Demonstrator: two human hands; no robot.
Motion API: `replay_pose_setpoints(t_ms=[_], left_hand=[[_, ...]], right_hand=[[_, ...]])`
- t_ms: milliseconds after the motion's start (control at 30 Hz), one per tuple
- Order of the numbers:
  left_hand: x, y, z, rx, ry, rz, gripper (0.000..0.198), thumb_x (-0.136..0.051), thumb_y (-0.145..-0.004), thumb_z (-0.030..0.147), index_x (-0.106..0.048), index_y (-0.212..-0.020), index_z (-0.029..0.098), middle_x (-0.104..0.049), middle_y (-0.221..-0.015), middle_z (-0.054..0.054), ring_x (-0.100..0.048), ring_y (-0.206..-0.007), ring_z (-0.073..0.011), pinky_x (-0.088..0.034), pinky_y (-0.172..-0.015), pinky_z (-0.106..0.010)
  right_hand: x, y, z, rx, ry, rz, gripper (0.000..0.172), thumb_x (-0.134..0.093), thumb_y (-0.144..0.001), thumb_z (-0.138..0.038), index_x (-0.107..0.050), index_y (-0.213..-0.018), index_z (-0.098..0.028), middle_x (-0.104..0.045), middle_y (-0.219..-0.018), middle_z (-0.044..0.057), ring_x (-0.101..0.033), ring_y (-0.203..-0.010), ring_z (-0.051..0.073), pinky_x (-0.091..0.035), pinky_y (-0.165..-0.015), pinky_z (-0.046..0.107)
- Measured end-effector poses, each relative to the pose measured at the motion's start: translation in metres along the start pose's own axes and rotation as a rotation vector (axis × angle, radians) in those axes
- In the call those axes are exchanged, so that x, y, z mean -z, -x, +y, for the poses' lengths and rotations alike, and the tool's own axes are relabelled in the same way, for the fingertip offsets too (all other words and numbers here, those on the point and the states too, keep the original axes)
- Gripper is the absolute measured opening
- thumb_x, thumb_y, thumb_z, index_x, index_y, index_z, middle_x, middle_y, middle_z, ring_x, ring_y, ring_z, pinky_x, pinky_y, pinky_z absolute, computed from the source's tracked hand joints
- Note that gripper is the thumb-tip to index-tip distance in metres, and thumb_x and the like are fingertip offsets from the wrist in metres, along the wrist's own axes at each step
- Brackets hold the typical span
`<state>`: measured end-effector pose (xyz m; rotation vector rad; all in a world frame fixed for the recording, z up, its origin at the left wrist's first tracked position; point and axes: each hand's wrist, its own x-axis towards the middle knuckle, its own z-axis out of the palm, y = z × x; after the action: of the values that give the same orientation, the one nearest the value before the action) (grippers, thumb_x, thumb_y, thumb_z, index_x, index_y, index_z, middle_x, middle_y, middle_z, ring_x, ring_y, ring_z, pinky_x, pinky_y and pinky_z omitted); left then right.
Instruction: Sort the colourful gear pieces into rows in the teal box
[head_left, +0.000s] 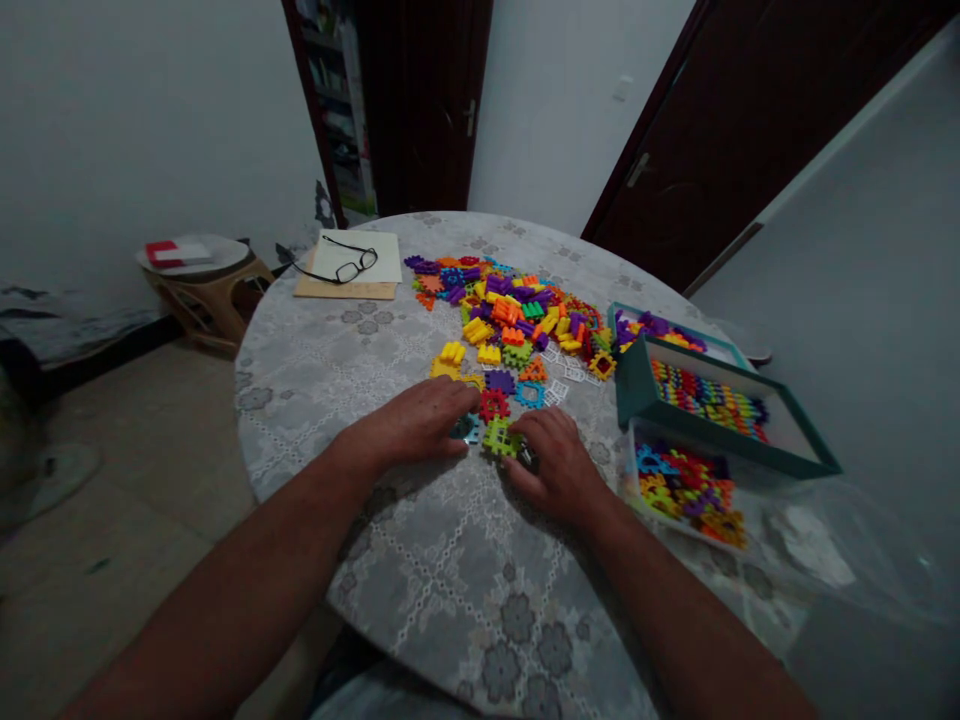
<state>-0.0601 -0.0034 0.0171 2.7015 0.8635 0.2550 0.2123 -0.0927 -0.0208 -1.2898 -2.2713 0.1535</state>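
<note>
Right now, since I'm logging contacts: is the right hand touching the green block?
Touching. The head view shows the right hand resting against the right edge of the green block, with no tablecloth visible between them.

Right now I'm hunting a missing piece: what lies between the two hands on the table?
In the head view, a green block lies between the left hand and right hand, a bluish piece beside it.

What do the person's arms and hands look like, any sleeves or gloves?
Both forearms are bare as far as the picture shows: no sleeves, no gloves. The left hand and right hand show no watch, bracelet or ring that I can make out.
</note>
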Motion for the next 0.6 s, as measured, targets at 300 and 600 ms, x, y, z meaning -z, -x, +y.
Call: replay_pose_setpoints(t_ms=[300,600], left_hand=[[0.0048,0.0027,0.0004,0.076,-0.038,-0.038,0.035,-0.083,-0.087,0.033,-0.071,-0.119,0.024,-0.069,-0.123,-0.011,-0.064,-0.116,-0.0321,-0.052,-0.100,-0.044],[0.0036,0.0037,-0.0008,0.087,-0.019,-0.069,0.037,-0.082,-0.088,0.033,-0.070,-0.123,0.025,-0.072,-0.122,-0.010,-0.067,-0.114,-0.0321,-0.053,-0.096,-0.042]], right_hand=[[0.0010,0.0000,0.0008,-0.020,-0.032,0.069,0.023,-0.070,-0.099,-0.030,-0.067,-0.121,-0.024,-0.073,-0.119,0.012,-0.063,-0.114,0.032,-0.048,-0.107,0.052],[0.0063,0.0002,0.0042,0.035,-0.034,-0.135,0.028,-0.075,-0.096,-0.028,-0.068,-0.123,-0.022,-0.072,-0.122,0.012,-0.063,-0.117,0.031,-0.049,-0.109,0.051]])
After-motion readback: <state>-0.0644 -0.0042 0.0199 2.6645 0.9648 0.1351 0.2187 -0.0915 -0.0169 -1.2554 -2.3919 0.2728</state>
